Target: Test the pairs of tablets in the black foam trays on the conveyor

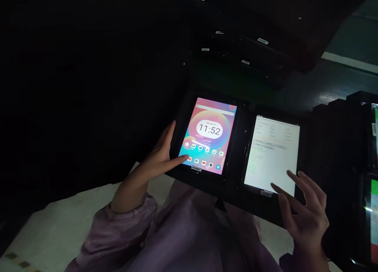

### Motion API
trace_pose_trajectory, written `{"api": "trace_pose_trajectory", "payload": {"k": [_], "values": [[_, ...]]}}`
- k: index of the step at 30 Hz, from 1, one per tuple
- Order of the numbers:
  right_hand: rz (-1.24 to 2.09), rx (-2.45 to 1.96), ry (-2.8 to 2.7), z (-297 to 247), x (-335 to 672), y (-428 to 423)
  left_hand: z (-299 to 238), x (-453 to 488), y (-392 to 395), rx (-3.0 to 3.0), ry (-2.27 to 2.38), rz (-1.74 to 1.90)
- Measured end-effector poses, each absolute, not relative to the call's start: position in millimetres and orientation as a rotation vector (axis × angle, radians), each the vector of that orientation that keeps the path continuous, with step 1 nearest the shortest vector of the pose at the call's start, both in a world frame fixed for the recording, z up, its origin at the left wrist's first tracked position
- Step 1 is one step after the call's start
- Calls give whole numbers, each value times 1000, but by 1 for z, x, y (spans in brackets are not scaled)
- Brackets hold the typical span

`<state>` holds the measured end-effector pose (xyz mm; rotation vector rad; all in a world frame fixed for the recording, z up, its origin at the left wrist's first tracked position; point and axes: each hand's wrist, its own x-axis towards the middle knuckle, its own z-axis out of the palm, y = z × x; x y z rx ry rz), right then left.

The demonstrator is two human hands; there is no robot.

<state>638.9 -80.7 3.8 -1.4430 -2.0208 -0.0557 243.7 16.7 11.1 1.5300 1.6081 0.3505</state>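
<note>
Two lit tablets lie side by side on a dark surface before me. The left tablet [203, 146] shows a colourful home screen with a clock reading 11:52 and rows of app icons. My left hand [161, 155] is at its lower left edge, fingers stretched out and apart, the thumb reaching over the screen's corner by the icons. A mostly white screen with check boxes, grey buttons and green text fills the right tablet [267, 163]. Over its lower right corner is my right hand [308, 209], fingers spread; whether a fingertip touches the glass cannot be told.
Dark tiers with small white labels [262, 41] rise behind the tablets. More lit screens [374, 220] stand at the right edge. Below lies a pale floor [73, 220] with a striped marking [17, 260]. Much of the left side is too dark to make out.
</note>
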Motion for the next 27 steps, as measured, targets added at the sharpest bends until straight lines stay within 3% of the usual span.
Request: {"api": "trace_pose_trajectory", "payload": {"k": [19, 27], "values": [[143, -1368, -2228, 3, 618, -76, 8, 240, 16, 1536, 1532, 429], [76, -1388, -1946, 3, 634, -78, 10, 246, 16, 1554, 1559, 432]]}}
